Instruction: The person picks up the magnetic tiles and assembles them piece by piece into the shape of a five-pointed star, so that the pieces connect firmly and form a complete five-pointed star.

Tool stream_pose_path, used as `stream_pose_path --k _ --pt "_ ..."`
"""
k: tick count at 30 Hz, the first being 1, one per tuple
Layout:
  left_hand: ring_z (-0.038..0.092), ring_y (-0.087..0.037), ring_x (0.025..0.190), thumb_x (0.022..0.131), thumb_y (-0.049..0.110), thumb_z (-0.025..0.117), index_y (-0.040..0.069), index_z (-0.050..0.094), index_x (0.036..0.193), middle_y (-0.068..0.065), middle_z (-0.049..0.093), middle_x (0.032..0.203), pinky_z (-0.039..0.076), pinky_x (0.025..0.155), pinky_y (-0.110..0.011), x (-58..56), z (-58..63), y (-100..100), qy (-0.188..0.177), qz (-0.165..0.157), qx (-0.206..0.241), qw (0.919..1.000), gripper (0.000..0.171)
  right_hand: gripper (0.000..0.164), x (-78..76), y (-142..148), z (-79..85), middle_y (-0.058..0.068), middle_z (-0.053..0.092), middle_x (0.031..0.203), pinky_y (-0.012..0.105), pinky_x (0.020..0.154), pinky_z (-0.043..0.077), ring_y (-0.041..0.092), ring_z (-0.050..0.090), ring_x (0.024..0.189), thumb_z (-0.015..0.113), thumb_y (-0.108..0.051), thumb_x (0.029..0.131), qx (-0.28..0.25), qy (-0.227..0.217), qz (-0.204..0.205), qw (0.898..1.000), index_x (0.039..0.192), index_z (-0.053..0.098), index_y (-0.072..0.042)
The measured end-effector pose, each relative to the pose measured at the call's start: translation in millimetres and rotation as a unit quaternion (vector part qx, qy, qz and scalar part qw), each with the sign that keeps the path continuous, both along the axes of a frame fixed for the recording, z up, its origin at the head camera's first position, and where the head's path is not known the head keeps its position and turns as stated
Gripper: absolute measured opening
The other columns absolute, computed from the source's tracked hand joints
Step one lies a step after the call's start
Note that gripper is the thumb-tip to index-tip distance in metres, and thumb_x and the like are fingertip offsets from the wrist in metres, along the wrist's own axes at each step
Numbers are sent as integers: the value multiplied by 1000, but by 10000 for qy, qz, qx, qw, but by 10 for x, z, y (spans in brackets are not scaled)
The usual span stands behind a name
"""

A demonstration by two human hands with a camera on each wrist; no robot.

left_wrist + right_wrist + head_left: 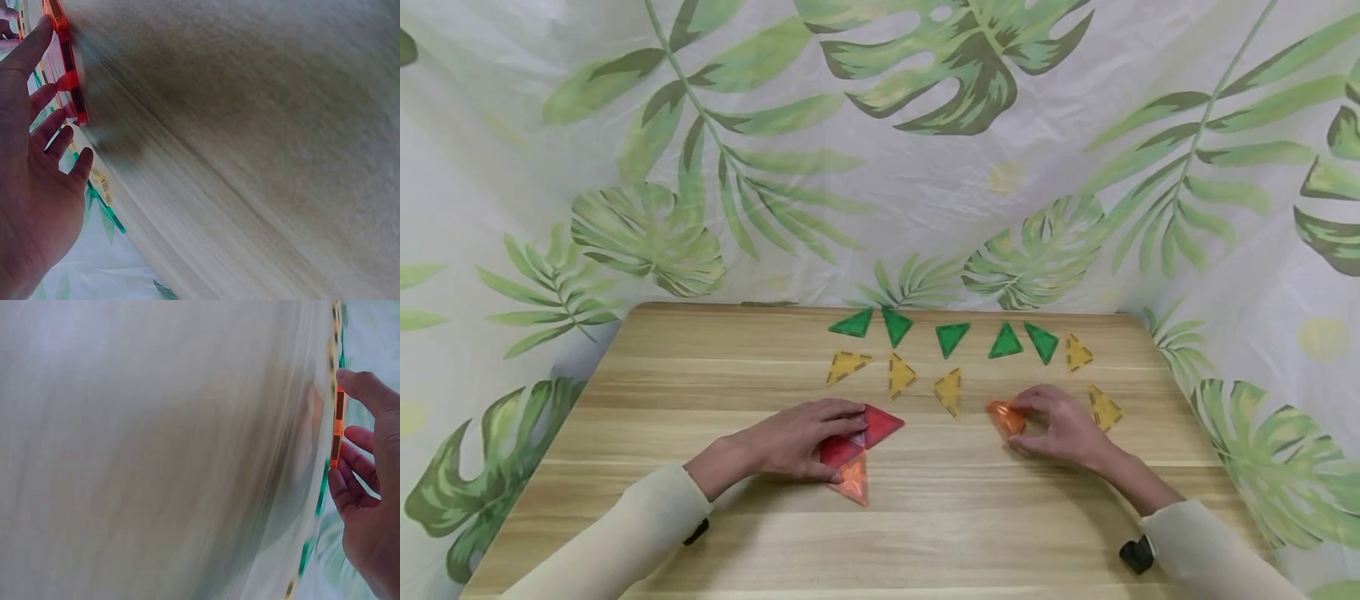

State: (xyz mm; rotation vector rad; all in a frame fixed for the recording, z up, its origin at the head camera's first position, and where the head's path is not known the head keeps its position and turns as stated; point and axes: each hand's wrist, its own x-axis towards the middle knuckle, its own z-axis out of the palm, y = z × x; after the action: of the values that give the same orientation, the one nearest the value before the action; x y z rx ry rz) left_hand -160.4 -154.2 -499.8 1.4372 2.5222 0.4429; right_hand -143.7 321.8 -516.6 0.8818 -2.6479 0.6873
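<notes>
Right hand [1056, 425]: the thumb and fingertips pinch an orange triangular tile [1004, 417] by its edges. In the right wrist view the tile appears edge-on, one end against the thumb and the other against the fingers, with a blurred shadow and reflection on the tabletop. Left hand [796, 437]: fingers extended and thumb set apart, the hand rests across a cluster of flat tiles and touches them. The cluster lies left of the table's centre and comprises an upper red tile [884, 425], a lower red tile [837, 452] partly covered by the hand, and a second orange tile [854, 482] at the near end, its edge beside the thumb tip; a small pinkish patch shows under the fingers, too hidden to identify.

Beyond the hands, five yellow triangular tiles [949, 392] lie apart: three in a loose row between the cluster and the far edge, one at the right end of the green row, one just beyond the right wrist. Five green triangular tiles [952, 339] line the far edge of the wooden table [955, 542]. Pale sleeves [636, 523] cover both forearms, a black device [1137, 554] shows at the right wrist, and a leaf-patterned cloth [910, 183] hangs behind
</notes>
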Motion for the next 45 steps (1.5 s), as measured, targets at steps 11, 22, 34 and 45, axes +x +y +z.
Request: stream_pose_path --k 11,22,34,45 --pt "41 -30 151 94 48 80 14 50 159 -8 39 167 46 116 -50 7 -13 -7 -125 95 -52 9999 80 48 201 -731 71 7 74 108 39 83 62 21 71 99 100 -28 69 -357 -234 777 9961 106 80 -4" --pt "45 -32 148 93 54 78 13 52 157 -10 42 165 50 110 -53 45 -55 -39 81 211 177 9996 81 47 310 -1372 74 0 71 108 29 86 59 12 65 100 96 -38 76 -114 -657 1000 9928 108 78 -8" --pt "42 -29 150 92 56 79 15 50 159 -8 40 166 48 113 -50 37 -42 -6 16 281 63 9996 84 48 378 -1732 59 -1 72 106 27 89 57 11 64 100 96 -42 75 127 -970 858 9915 106 79 -9" --pt "43 -31 150 92 55 80 13 51 158 -10 41 165 48 113 -51 23 -34 15 69 247 89 9996 84 49 452 -1874 13 0 72 104 24 84 55 12 61 97 96 -44 75 176 -858 613 9943 103 79 -9"
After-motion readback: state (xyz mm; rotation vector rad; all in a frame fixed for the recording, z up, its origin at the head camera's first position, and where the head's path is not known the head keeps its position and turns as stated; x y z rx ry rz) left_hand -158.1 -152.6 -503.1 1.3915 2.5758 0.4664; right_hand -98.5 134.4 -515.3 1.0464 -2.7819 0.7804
